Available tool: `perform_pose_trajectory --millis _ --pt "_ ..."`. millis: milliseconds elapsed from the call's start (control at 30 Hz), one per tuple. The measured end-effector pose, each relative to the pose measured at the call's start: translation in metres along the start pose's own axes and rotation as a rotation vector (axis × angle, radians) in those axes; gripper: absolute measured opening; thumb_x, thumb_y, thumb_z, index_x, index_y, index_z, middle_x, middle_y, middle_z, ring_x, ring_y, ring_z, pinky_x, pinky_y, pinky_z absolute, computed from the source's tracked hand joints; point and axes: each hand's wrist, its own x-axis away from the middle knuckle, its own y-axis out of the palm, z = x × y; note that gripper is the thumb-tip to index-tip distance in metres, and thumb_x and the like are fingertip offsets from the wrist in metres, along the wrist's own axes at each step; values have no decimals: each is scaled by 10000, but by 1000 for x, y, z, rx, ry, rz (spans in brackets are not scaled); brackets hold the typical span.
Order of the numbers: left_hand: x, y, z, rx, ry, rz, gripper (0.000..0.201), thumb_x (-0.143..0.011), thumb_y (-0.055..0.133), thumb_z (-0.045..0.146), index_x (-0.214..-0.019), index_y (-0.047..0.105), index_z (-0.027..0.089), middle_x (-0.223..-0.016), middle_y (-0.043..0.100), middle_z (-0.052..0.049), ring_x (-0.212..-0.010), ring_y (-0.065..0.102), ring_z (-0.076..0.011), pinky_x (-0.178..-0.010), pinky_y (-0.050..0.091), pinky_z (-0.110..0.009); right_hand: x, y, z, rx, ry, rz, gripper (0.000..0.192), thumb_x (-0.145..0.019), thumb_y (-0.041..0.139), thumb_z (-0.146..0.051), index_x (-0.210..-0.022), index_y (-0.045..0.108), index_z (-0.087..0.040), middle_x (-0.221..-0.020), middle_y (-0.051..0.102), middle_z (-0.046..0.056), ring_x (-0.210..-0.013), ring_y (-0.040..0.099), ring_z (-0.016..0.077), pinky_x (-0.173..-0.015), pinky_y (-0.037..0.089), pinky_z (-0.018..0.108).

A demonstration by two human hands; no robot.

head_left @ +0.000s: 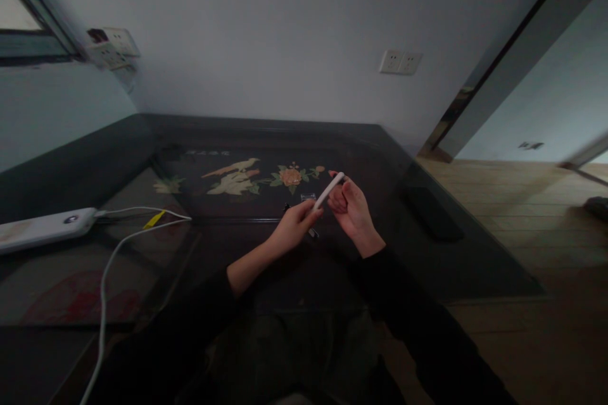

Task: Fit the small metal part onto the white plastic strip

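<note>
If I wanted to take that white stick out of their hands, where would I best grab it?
Probably the bare middle of the white stick. The left hand pinches its lower end and the right hand touches its upper end, so only the middle is free. It slants up to the right; come from the far side, pinching across it.

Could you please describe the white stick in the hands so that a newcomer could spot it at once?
Start at the dark table with the bird-and-flower inlay. Above its middle, the left hand and right hand hold a slim white stick between them. Unlike the white cable at left, it is short, straight and off the surface.
</note>
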Motion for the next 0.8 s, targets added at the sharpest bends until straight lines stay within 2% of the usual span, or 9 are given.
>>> perform_pose_trajectory --millis 233,467,633,800 --pt "-4 -2 -8 -14 -30 66 270 -886 466 417 -797 491 164 -574 370 64 -474 343 -65 -435 262 -188 -1 0 1 -57 4 -5 362 -664 771 -487 -864 612 -231 -461 266 -117 -416 156 62 -421 116 245" --pt "0 2 -3 28 7 13 288 -886 467 426 -831 522 149 -554 358 71 -474 324 -64 -451 256 -193 0 0 0 -40 -11 -2 393 -696 740 -511 -927 638 -210 -460 293 -113 -412 144 54 -416 111 255" --pt "4 3 3 12 8 -60 280 -897 451 412 -886 541 147 -571 376 66 -492 336 -73 -464 258 -200 -1 -2 2 -1 23 42 468 -658 738 -567 -953 641 -218 -454 269 -119 -407 146 58 -413 127 256" --pt "2 2 1 -2 14 -33 290 -891 456 433 -841 525 156 -565 362 66 -509 338 -81 -478 262 -205 -2 -2 3 -21 6 20 429 -680 735 -541 -940 635 -214 -446 276 -117 -409 151 61 -422 119 259"
